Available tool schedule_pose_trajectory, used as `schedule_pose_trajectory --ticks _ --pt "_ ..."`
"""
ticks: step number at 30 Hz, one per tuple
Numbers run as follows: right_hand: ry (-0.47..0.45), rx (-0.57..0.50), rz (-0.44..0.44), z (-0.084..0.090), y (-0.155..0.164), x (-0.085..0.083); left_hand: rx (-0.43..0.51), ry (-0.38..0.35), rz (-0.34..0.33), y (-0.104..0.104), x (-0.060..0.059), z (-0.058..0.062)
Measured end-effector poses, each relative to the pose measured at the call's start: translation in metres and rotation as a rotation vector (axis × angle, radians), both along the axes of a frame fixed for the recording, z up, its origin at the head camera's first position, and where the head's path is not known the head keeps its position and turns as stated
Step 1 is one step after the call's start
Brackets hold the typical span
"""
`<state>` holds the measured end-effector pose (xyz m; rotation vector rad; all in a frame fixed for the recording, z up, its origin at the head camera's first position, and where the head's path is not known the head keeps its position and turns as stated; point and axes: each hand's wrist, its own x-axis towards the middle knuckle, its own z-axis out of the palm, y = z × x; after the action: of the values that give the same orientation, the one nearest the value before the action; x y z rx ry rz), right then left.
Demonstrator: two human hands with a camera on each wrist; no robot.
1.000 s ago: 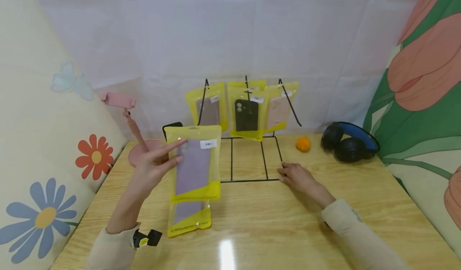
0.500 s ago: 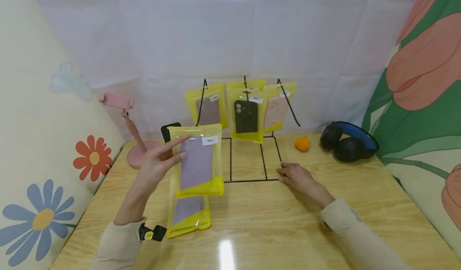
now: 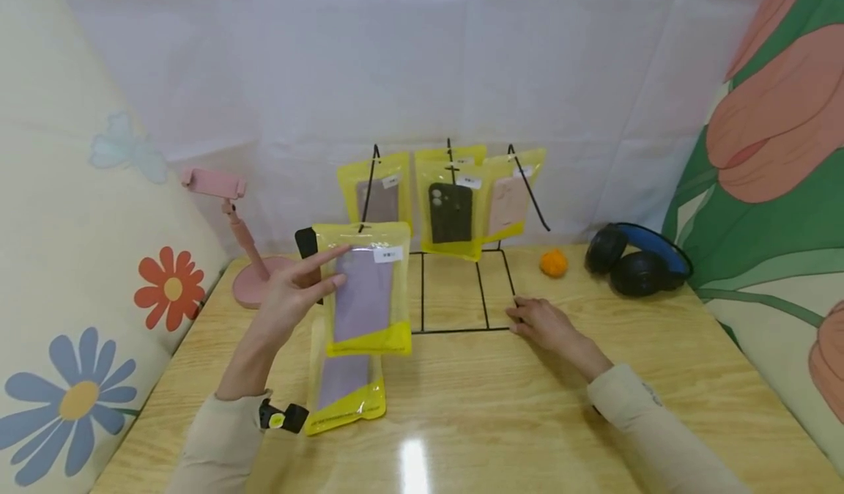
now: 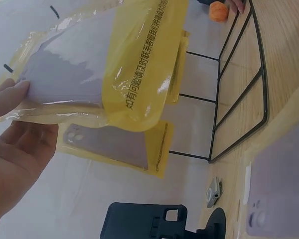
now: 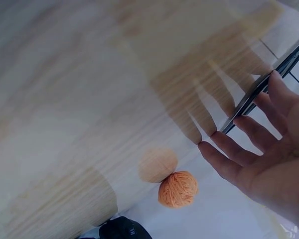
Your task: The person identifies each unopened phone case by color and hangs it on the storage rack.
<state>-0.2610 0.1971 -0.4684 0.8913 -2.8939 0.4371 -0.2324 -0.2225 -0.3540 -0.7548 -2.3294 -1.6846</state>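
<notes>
My left hand (image 3: 290,296) pinches a yellow-edged clear packet (image 3: 363,296) with a purple phone case inside, thumb on the near face. The packet hangs upright, its top edge right at the tip of the left hook (image 3: 368,193) of a black wire display rack (image 3: 455,330). Behind it, another packet with a purple case (image 3: 379,201) hangs on that hook. My right hand (image 3: 547,325) holds the front right corner of the rack's base, fingertips (image 5: 239,119) along the wire and down at the table. A further purple-case packet (image 3: 346,399) lies on the table below the left hand.
Packets with a black case (image 3: 451,212) and a pink case (image 3: 508,204) hang on the middle and right hooks. A pink phone stand (image 3: 244,234) and a black phone holder (image 4: 139,219) stand left. An orange yarn ball (image 3: 554,263) and headphones (image 3: 639,259) lie right.
My left hand has moved right and slightly up with the packet, bringing its top edge to the left hook's tip. The right hand has stayed on the rack's base.
</notes>
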Motion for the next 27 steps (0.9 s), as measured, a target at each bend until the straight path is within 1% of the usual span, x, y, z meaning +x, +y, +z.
schedule_pose_trajectory --ticks 6,9,13,15,18,20,24,27 --pt "-0.009 -0.001 -0.014 -0.003 0.001 -0.002 -0.014 -0.063 0.036 0.004 -0.013 -0.001" --pt "-0.011 -0.002 -0.013 -0.004 0.001 -0.002 -0.017 -0.064 0.038 0.005 -0.022 -0.001" --pt "-0.012 0.003 -0.016 -0.003 0.002 -0.002 -0.011 -0.031 0.039 0.007 -0.037 0.002" --pt "-0.009 0.004 -0.017 -0.002 0.001 -0.003 -0.009 -0.028 0.047 0.007 -0.046 0.005" --pt "-0.004 0.0 -0.013 -0.002 0.001 -0.003 -0.001 -0.054 0.046 0.008 -0.059 0.008" --pt "-0.002 -0.006 -0.007 -0.003 0.001 -0.003 -0.005 -0.08 0.058 0.009 -0.066 0.01" --pt "-0.001 -0.013 -0.003 -0.004 0.0 -0.004 -0.021 -0.104 0.074 0.012 -0.071 0.018" --pt "0.009 -0.015 -0.002 -0.004 0.0 -0.003 -0.033 -0.116 0.076 0.015 -0.071 0.025"
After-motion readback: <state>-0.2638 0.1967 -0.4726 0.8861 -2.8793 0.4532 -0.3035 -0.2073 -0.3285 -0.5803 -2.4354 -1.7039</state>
